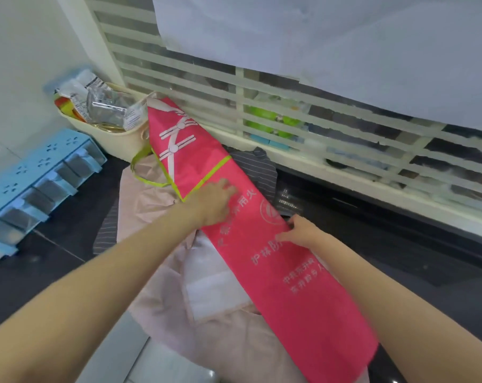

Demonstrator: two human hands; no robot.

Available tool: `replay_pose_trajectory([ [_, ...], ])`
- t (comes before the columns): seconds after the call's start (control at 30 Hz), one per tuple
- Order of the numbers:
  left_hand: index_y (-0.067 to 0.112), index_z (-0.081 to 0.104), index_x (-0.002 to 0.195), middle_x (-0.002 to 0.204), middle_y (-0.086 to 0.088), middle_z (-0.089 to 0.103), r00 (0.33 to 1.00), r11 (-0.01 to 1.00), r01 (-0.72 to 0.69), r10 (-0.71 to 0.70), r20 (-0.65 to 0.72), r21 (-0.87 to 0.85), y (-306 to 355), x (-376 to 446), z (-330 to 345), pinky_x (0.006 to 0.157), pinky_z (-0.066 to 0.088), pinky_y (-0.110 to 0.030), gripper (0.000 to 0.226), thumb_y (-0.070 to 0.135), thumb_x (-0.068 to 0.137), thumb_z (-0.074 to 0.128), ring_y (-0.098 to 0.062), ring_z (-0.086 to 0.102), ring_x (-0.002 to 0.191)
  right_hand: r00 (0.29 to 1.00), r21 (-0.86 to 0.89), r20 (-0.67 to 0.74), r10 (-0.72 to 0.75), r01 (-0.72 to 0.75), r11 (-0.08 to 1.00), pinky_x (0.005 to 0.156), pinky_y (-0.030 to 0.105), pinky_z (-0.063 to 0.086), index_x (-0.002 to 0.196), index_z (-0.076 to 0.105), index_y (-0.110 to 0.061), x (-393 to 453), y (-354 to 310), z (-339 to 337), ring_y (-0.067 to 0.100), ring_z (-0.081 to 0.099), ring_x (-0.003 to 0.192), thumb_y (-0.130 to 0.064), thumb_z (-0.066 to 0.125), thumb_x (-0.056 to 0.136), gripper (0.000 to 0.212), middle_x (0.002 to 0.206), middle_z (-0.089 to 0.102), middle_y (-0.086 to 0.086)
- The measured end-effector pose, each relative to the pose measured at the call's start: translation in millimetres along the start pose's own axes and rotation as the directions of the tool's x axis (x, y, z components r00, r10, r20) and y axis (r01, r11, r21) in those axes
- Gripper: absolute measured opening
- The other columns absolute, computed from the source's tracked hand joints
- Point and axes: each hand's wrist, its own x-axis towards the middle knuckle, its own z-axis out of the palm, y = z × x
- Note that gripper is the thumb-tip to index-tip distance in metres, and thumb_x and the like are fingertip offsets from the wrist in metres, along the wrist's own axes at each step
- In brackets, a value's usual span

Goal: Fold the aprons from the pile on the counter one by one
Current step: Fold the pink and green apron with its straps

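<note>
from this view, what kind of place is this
Probably a home kitchen: a dark counter, a blue rack of small drawers against the wall, and a cream tub of packets beside a louvred window.
</note>
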Motion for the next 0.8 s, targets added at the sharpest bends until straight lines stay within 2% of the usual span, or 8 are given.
replay_pose_trajectory([
  [0.1,0.018,0.044,0.13,0.133,-0.009,0.035,0.983,0.998,-0.021,0.033,0.183,-0.066,22.3,-17.0,23.1,0.092,0.045,-0.043,0.045,0.011,0.086,0.053,-0.031,0.045,0.117,0.999,0.007,0.004,0.051,-0.051,0.999,0.082,0.032,0.048,0.111,0.056,-0.005,-16.4,17.2,0.7,0.026,0.06,0.103,-0.026,0.079,0.075,0.048,0.108,0.06,0.006],
  [0.2,0.016,0.041,0.124,0.126,-0.009,0.032,0.942,0.994,-0.087,0.105,0.32,-0.069,34.3,-38.9,36.0,0.088,0.044,-0.041,0.048,0.011,0.08,0.062,-0.026,0.035,0.115,0.996,0.037,-0.045,0.071,-0.069,0.997,0.076,0.031,0.053,0.093,0.067,-0.004,-32.9,34.1,0.9,0.017,0.062,0.067,-0.009,0.077,0.076,0.02,0.074,0.064,0.004],
  [0.3,0.007,0.045,0.113,0.115,-0.011,0.038,0.925,0.971,-0.208,0.235,0.297,-0.121,41.2,-59.7,47.3,0.083,0.042,-0.039,0.044,0.014,0.076,0.067,-0.025,0.04,0.104,0.988,0.108,-0.13,0.08,-0.067,0.992,0.06,0.024,0.048,0.094,0.071,0.0,-38.7,41.6,5.6,0.009,0.057,0.051,-0.006,0.073,0.08,0.016,0.055,0.062,-0.002],
  [0.4,0.004,0.048,0.101,0.108,-0.013,0.047,0.91,0.946,-0.294,0.32,0.263,-0.135,58.0,-74.8,57.5,0.077,0.042,-0.043,0.031,0.012,0.077,0.065,-0.029,0.051,0.094,0.986,0.151,-0.168,0.018,0.008,0.989,0.081,0.032,0.051,0.104,0.068,-0.001,-41.8,42.1,13.2,0.022,0.063,0.08,-0.009,0.067,0.084,0.021,0.091,0.069,0.011],
  [0.47,0.005,0.049,0.1,0.109,-0.011,0.051,0.898,0.939,-0.337,0.341,0.278,-0.063,76.2,-82.6,67.0,0.077,0.043,-0.042,0.024,0.015,0.081,0.061,-0.031,0.054,0.095,0.985,0.144,-0.17,-0.01,0.035,0.989,0.085,0.032,0.048,0.115,0.062,-0.008,-48.9,46.4,11.6,0.025,0.06,0.098,-0.017,0.067,0.085,0.032,0.111,0.062,0.009],
  [0.6,0.006,0.05,0.106,0.113,-0.011,0.051,0.904,0.927,-0.367,0.337,0.265,0.072,107.2,-91.5,74.8,0.081,0.044,-0.043,0.018,0.016,0.091,0.051,-0.032,0.055,0.098,0.997,-0.031,-0.052,-0.051,0.049,0.998,0.078,0.026,0.043,0.115,0.059,-0.006,-70.6,69.5,-4.7,0.017,0.056,0.089,-0.027,0.067,0.086,0.037,0.108,0.058,0.003],
  [0.7,0.006,0.05,0.105,0.113,-0.011,0.051,0.912,0.933,-0.346,0.311,0.266,0.095,132.1,-95.2,75.7,0.078,0.043,-0.04,0.016,0.013,0.09,0.049,-0.032,0.055,0.097,0.995,0.084,0.06,-0.081,0.076,0.994,0.092,0.033,0.048,0.096,0.068,-0.013,-84.6,94.0,-10.7,0.016,0.06,0.094,-0.022,0.067,0.087,0.013,0.108,0.063,0.001],
  [0.8,0.007,0.051,0.102,0.111,-0.01,0.052,0.928,0.95,-0.29,0.25,0.277,0.114,156.2,-100.2,76.1,0.074,0.038,-0.036,0.013,0.015,0.091,0.049,-0.03,0.055,0.097,0.992,0.013,0.043,-0.117,0.117,0.993,0.094,0.033,0.043,0.117,0.052,-0.011,-91.7,115.3,-15.0,0.02,0.054,0.108,-0.027,0.065,0.088,0.036,0.115,0.052,0.003],
])
